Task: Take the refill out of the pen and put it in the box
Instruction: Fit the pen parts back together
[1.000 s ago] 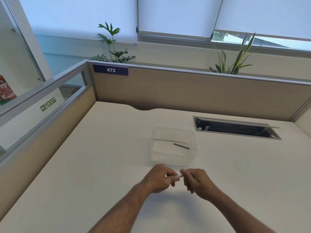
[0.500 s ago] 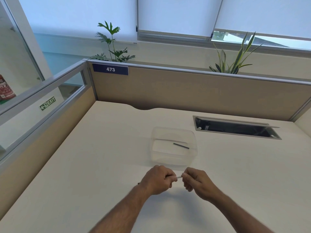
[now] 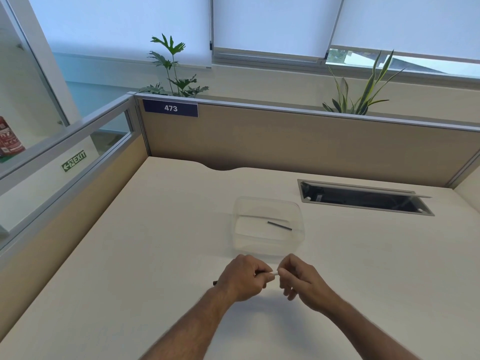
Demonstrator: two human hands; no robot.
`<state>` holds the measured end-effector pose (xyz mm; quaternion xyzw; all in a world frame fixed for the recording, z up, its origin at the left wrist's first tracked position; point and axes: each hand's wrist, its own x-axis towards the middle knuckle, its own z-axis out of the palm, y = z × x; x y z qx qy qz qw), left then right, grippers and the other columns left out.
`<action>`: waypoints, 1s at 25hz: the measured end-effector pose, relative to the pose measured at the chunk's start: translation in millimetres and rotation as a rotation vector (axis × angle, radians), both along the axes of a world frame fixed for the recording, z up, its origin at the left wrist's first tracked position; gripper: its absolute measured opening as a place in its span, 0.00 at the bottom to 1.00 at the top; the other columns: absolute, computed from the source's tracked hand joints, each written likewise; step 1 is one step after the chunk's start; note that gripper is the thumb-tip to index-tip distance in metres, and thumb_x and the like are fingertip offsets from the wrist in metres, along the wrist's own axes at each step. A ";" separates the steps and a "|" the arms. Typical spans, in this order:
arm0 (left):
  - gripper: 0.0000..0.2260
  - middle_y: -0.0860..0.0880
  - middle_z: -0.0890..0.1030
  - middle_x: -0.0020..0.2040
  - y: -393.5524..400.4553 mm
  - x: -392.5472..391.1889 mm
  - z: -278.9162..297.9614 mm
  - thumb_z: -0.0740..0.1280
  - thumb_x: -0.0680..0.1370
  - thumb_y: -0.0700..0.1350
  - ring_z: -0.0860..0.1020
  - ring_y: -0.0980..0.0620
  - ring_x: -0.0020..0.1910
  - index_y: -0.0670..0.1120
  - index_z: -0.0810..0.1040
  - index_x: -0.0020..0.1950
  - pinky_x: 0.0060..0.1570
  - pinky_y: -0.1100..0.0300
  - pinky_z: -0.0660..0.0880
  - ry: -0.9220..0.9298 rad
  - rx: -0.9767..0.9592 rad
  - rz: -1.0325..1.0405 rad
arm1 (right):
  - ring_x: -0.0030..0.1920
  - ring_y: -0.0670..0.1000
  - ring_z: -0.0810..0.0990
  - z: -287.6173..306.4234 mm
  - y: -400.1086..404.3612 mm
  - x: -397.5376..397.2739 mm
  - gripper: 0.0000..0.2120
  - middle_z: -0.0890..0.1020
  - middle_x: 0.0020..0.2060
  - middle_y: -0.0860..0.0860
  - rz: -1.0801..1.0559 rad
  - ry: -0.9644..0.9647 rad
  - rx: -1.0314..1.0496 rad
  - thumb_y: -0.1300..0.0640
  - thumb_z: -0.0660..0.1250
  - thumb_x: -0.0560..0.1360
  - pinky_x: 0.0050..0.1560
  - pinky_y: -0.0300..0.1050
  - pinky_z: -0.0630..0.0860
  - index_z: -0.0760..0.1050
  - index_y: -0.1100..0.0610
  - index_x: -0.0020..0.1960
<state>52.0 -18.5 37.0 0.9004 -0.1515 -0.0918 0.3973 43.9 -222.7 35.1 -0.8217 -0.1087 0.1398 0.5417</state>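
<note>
Daylight is coming through lowered blinds (image 3: 272,22) behind two plants (image 3: 172,71) and a partition (image 3: 298,136) labelled 473. On the pale counter (image 3: 130,255) a clear box (image 3: 268,227) is holding a thin dark stick (image 3: 279,225), beside an open cable slot (image 3: 363,198). Just in front, the left hand (image 3: 242,278) is gripping the pen (image 3: 271,274) while the right hand (image 3: 298,278) is pinching its white end.

Two bare forearms come up from the bottom edge, both without sleeves, watch, bracelet or ring. Fine dark hair covers the forearms, thicker toward the wrists. The left hand (image 3: 242,278) and the right hand (image 3: 298,280) are bare too, no gloves; knuckles and tendons stand out on their backs. Fingernails are too small to make out.
</note>
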 end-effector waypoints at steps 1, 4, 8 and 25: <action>0.11 0.50 0.85 0.35 -0.7 -0.8 -0.1 0.66 0.76 0.53 0.80 0.50 0.34 0.49 0.84 0.42 0.39 0.52 0.79 0.010 0.004 -0.011 | 0.33 0.52 0.81 -0.4 0.4 -0.5 0.08 0.82 0.33 0.53 0.009 -0.036 -0.029 0.51 0.64 0.79 0.33 0.46 0.79 0.74 0.53 0.44; 0.11 0.52 0.84 0.34 -1.8 -2.1 -1.0 0.66 0.77 0.53 0.77 0.56 0.30 0.50 0.83 0.41 0.36 0.58 0.77 -0.001 -0.010 -0.007 | 0.29 0.51 0.80 -1.2 4.1 -1.0 0.12 0.82 0.28 0.53 -0.046 -0.091 -0.081 0.53 0.64 0.80 0.32 0.46 0.79 0.73 0.55 0.39; 0.06 0.53 0.84 0.33 -3.2 -0.8 1.2 0.68 0.76 0.53 0.74 0.58 0.27 0.54 0.84 0.44 0.34 0.60 0.74 -0.037 -0.024 -0.006 | 0.22 0.53 0.77 4.2 10.3 2.4 0.25 0.78 0.20 0.53 -0.129 -0.069 -0.139 0.44 0.62 0.79 0.29 0.45 0.77 0.74 0.53 0.26; 0.11 0.56 0.83 0.41 -0.9 -4.3 11.3 0.61 0.83 0.49 0.77 0.62 0.39 0.51 0.82 0.56 0.46 0.61 0.76 0.148 -0.019 -0.206 | 0.32 0.42 0.77 1.4 2.1 -6.7 0.12 0.80 0.30 0.38 0.045 -0.330 -0.257 0.58 0.63 0.81 0.35 0.33 0.72 0.78 0.54 0.39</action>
